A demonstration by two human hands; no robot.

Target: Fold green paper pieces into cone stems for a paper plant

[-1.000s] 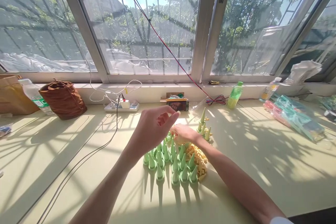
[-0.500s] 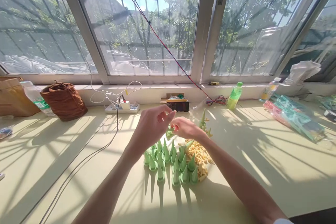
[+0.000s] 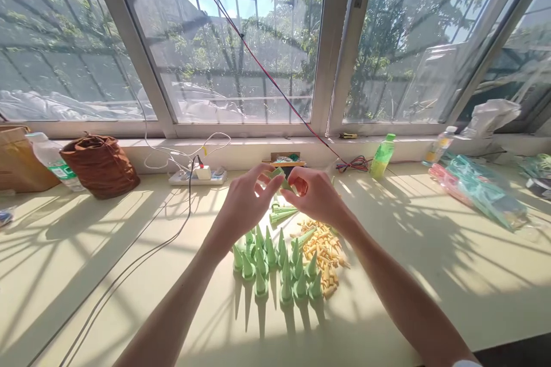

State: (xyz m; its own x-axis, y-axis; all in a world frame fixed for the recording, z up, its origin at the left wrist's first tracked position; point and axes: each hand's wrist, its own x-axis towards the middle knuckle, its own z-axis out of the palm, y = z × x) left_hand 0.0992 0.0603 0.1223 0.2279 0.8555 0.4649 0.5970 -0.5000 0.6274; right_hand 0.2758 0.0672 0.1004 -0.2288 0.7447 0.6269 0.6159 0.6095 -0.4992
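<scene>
Both hands meet above the table, fingers curled around one green cone-shaped piece (image 3: 289, 182). My left hand (image 3: 247, 198) pinches it from the left, and my right hand (image 3: 316, 198) grips it from the right; the fingers hide much of it. Below them, several green cones (image 3: 260, 285) stand upright in loose rows. Other green cones (image 3: 282, 215) lie on their sides just under my right hand. To the right of the standing cones spreads a pile of small yellow pegs (image 3: 329, 261), with one green cone lying across its left edge.
A power strip (image 3: 198, 176) with cables (image 3: 183, 229) lies back left, near a brown cloth bag (image 3: 101, 166) and a clear bottle (image 3: 55, 160). Back right are a green bottle (image 3: 383, 156), coiled wire (image 3: 355, 164) and plastic bags (image 3: 482, 189). Windows (image 3: 241, 69) rise behind.
My right hand has risen and turned, and a green piece now shows between both hands. The left hand has opened its pinch around it. More lying cones are visible below.
</scene>
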